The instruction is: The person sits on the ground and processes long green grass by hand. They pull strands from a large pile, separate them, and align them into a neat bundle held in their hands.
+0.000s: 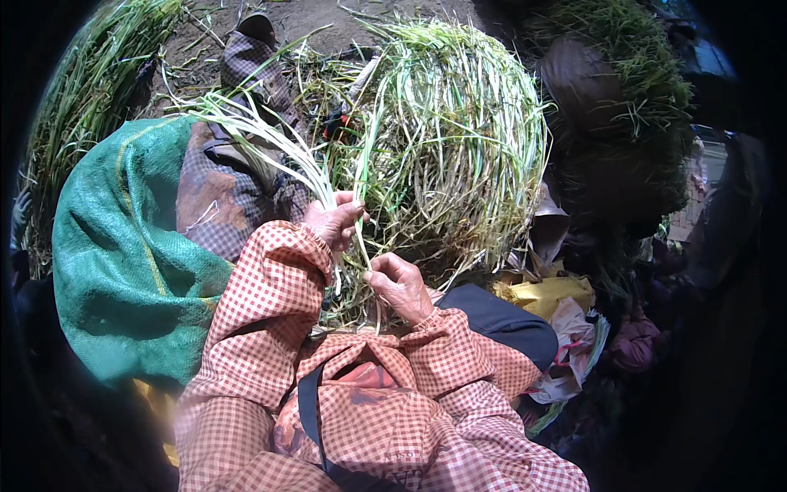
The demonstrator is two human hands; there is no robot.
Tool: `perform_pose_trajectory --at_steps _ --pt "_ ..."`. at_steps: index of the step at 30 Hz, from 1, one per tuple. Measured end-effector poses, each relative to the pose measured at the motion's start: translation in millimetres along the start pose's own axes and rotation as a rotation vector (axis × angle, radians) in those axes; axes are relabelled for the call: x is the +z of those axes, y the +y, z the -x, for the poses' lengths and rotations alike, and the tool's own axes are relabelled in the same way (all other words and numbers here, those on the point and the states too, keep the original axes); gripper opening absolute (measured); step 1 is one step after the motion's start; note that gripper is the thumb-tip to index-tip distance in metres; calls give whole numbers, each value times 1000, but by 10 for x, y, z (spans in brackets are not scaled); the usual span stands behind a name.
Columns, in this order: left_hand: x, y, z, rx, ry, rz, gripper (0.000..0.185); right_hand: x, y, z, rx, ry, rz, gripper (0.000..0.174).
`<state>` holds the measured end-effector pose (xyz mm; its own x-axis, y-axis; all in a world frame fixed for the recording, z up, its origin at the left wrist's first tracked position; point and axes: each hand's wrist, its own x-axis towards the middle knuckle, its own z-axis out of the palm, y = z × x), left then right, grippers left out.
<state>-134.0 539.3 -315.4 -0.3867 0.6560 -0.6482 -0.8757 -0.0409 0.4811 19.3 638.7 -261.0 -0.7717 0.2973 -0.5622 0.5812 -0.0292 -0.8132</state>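
Observation:
My left hand [337,222] is closed around a bunch of pale, long-stemmed plants [286,144], whose green tips point up and left. Between both hands runs a single green and white stalk [364,178]; the thumb and fingers of my right hand [403,288] pinch its lower part. Just beyond my hands lies a large heap of the same kind of stalks [455,141], green on top and with brown, dry leaves among them. Loose leaf scraps [350,307] lie below my hands, near my lap.
A green woven sack [123,258] stands at the left beside checked cloth [227,203]. More green stalks [92,92] lie at the upper left, and another dark heap [633,135] at the upper right. A yellow bag [553,295] and a pale plastic bag [565,350] lie at the right.

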Motion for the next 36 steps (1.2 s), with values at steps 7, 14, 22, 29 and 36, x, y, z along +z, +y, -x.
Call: perform_pose_trajectory --at_steps 7,14,22,29,36 --pt "64 21 45 -35 -151 -169 22 -29 -192 -633 -93 142 -289 34" --pt "11 88 39 40 73 -155 21 -14 -93 -534 -135 318 -44 22" --pt "-179 484 92 221 337 39 17 -124 527 275 25 -85 1043 20" --pt "-254 477 72 174 219 45 26 -338 119 178 249 -76 997 35" --pt "-192 464 143 233 -64 209 30 260 -324 -247 -263 48 153 31"
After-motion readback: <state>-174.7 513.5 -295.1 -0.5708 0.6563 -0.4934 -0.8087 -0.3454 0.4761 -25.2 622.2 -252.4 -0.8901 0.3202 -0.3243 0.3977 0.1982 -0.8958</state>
